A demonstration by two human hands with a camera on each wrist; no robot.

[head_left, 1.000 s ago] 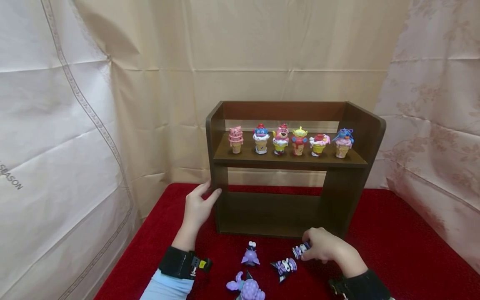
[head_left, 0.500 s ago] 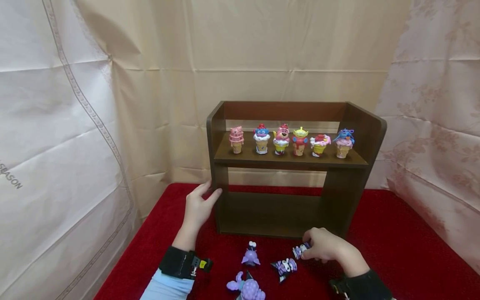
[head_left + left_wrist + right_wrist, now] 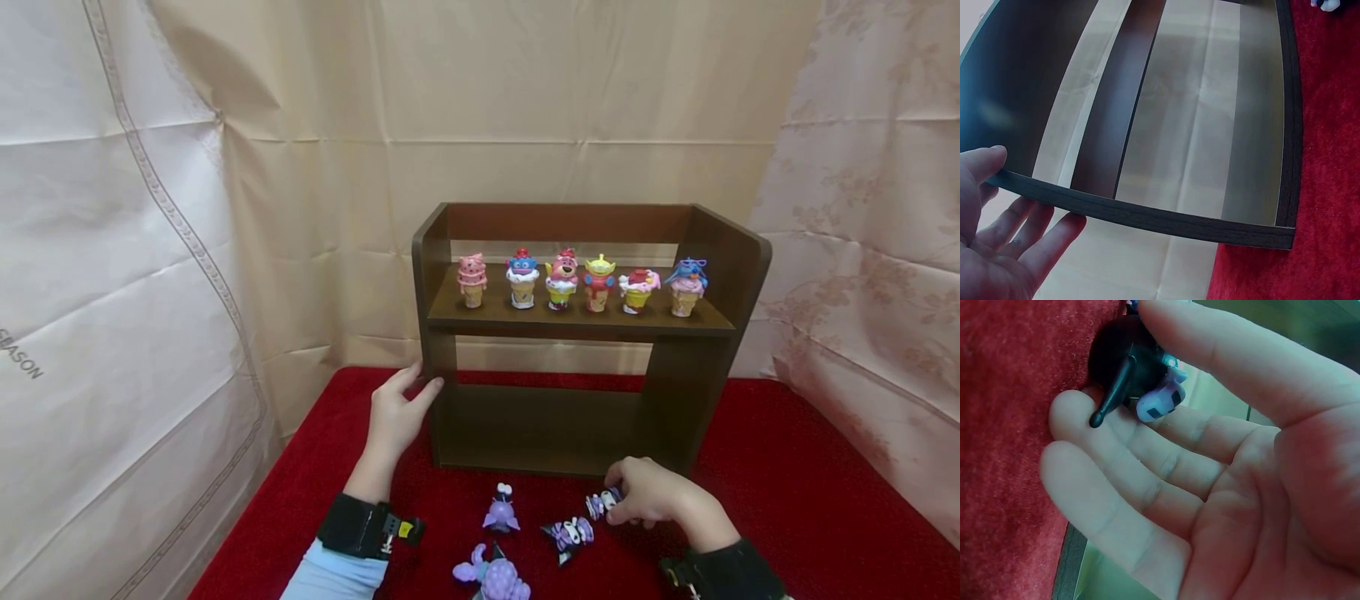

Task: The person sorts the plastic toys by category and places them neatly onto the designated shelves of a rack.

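My left hand [image 3: 397, 412] holds the left side panel of a dark brown two-tier shelf [image 3: 581, 329]. In the left wrist view the thumb lies inside the panel's edge [image 3: 1147, 215] and the fingers outside it. My right hand [image 3: 652, 493] pinches a small purple, white and black figurine [image 3: 598, 503] at the table, in front of the shelf's lower right. The right wrist view shows its black rounded part [image 3: 1124, 356] between thumb and fingers. Beside it lies another purple and black figurine [image 3: 572, 533]. Farther left are a purple figurine [image 3: 501, 512] and a larger lilac one [image 3: 501, 577].
Several ice-cream-cone figurines, among them a pink one [image 3: 472, 280] and a blue one [image 3: 686, 287], stand in a row on the upper tier. The shelf stands on a red cloth [image 3: 810, 500]. Beige curtains [image 3: 330, 208] hang behind and at both sides.
My right hand and the figurine in its fingers have shifted very slightly. The left hand, the shelf and the other figurines look unmoved.
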